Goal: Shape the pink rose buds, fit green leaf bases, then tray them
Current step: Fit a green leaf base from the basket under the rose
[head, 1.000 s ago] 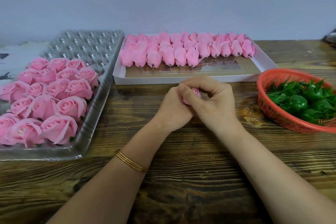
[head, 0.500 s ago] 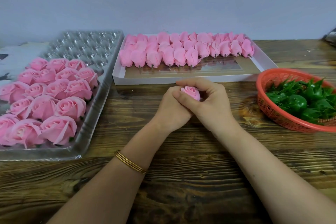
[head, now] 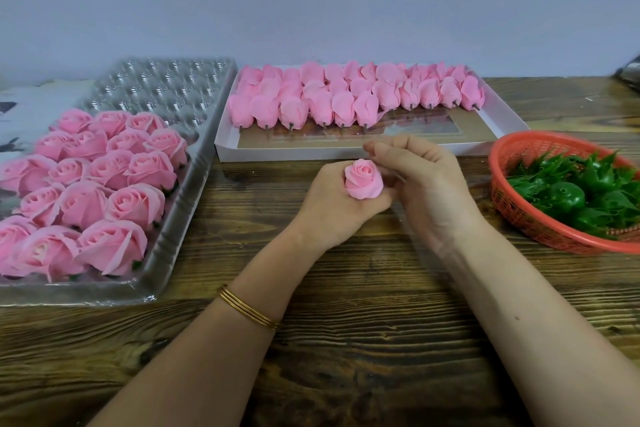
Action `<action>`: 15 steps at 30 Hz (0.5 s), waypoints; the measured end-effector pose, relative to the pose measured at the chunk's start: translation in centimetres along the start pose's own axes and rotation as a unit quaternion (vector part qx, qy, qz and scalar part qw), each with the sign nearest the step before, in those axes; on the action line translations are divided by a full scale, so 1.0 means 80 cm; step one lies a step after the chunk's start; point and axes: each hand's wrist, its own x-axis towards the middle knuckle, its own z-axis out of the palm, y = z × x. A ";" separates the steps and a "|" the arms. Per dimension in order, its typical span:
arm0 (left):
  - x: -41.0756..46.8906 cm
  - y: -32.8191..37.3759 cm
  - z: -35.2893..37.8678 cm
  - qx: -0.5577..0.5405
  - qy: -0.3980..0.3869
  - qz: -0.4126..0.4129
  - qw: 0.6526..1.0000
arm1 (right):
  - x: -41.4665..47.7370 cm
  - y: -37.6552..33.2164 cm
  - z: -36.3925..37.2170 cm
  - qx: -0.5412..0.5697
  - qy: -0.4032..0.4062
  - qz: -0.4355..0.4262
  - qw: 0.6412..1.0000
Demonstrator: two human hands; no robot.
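Over the wooden table [head: 346, 340], between box and basket: shaping one pink bud before its leaf base goes on.

My left hand [head: 332, 215] grips one rose bud [head: 363, 180] upright, its underside hidden in my fist. My right hand [head: 429, 191] sits curled just beside it, and I cannot tell whether it pinches a petal. I judge the shaping near done. Next my right hand needs one leaf base from the red basket [head: 540, 232], pushed onto the bud's bottom, then an empty cup at the back of the clear tray [head: 166, 87]. One bud is in hand. About seventeen finished roses [head: 107, 170] sit in the tray, which is cut off at the left. Roughly thirty unshaped buds [head: 320, 111] overlap in the white box [head: 311, 153]. I cannot count the heaped leaf bases [head: 568, 198].
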 end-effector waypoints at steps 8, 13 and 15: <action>0.000 0.001 0.000 -0.002 0.011 0.003 1.000 | -0.003 0.002 0.005 -0.042 -0.006 0.005 0.999; 0.001 -0.002 0.001 -0.004 0.014 0.004 1.000 | -0.002 0.003 0.005 -0.025 -0.013 0.012 1.000; 0.001 -0.004 0.001 -0.007 0.013 0.003 1.000 | -0.001 0.003 0.004 -0.010 -0.019 0.021 1.000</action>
